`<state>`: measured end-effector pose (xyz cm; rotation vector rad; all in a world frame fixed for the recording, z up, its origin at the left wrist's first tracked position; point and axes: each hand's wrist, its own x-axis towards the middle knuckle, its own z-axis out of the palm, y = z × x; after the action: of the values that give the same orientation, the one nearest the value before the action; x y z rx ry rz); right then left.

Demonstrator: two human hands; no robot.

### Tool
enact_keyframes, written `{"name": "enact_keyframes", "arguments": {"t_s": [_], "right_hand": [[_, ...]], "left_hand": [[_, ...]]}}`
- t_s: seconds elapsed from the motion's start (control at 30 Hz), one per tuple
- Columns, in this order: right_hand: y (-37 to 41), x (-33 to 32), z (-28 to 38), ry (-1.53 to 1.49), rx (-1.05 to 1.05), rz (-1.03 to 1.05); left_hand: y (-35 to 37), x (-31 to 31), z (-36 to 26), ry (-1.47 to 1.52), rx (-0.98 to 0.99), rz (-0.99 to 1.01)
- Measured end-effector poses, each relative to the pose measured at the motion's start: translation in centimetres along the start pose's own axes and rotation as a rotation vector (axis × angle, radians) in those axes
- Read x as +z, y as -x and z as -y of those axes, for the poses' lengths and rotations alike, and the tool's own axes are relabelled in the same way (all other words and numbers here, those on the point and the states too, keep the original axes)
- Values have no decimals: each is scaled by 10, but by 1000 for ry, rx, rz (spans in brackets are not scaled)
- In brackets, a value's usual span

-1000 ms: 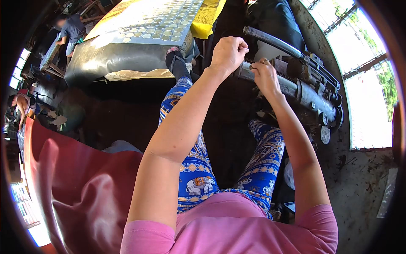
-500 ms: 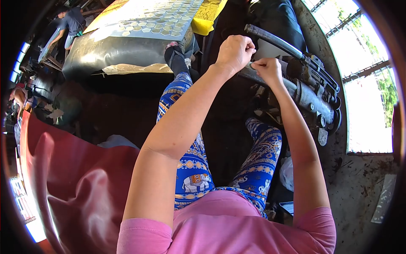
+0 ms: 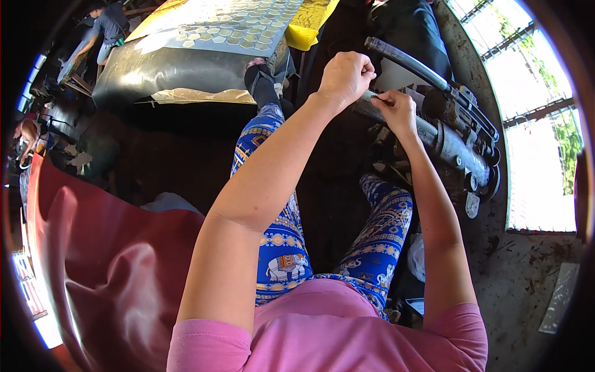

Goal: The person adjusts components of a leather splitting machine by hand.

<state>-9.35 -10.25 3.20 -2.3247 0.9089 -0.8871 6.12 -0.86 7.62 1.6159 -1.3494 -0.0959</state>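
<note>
My left hand (image 3: 347, 75) is raised in front of me, its fingers curled closed in a pinch. To its right and slightly lower, my right hand (image 3: 398, 111) pinches thumb and fingertips together at the near end of a metal machine's lower arm (image 3: 427, 131). What lies between the fingers of either hand is too small or hidden to make out. The machine's upper metal arm (image 3: 406, 59) reaches out just above and to the right of both hands.
A grey sheet with hexagon cutouts (image 3: 238, 31) lies over a black roll (image 3: 180, 71) ahead. Yellow material (image 3: 307, 28) hangs beside it. Red glossy sheeting (image 3: 118, 254) is at my left. Another person (image 3: 108, 31) stands far left. A barred window (image 3: 539, 161) is on the right.
My right hand has shifted slightly to the right and down, its fingertips still pinched. My left hand stays nearly in place. The whole view has turned a little.
</note>
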Motion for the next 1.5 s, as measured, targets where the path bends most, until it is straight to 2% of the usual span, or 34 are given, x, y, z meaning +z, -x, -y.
{"name": "enact_keyframes", "arguments": {"t_s": [0.33,0.63,0.73,0.77,0.83,0.93,1.07,1.2,1.33,1.5], "right_hand": [[15,12,4,7,-106,-145],[28,18,7,-142,84,-225],[47,22,19,-327,210,-100],[62,25,35,-234,86,-124],[77,31,35,-252,186,-207],[73,19,18,-183,55,-360],[46,-1,21,-73,-59,-344],[25,14,16,3,-190,-204],[28,30,6,210,-242,-213],[18,24,13,189,-97,-143]], "left_hand": [[0,6,5,-9,-6,4],[1,5,0,-15,-35,49],[-1,6,4,-2,-19,60],[-1,6,5,-21,-19,51],[-1,7,5,-53,-18,38],[5,5,5,-54,-53,68],[4,0,6,-42,-85,76],[2,-4,5,-55,-104,75],[1,-5,-3,-44,-73,78],[-1,1,-2,-28,-15,71]]}}
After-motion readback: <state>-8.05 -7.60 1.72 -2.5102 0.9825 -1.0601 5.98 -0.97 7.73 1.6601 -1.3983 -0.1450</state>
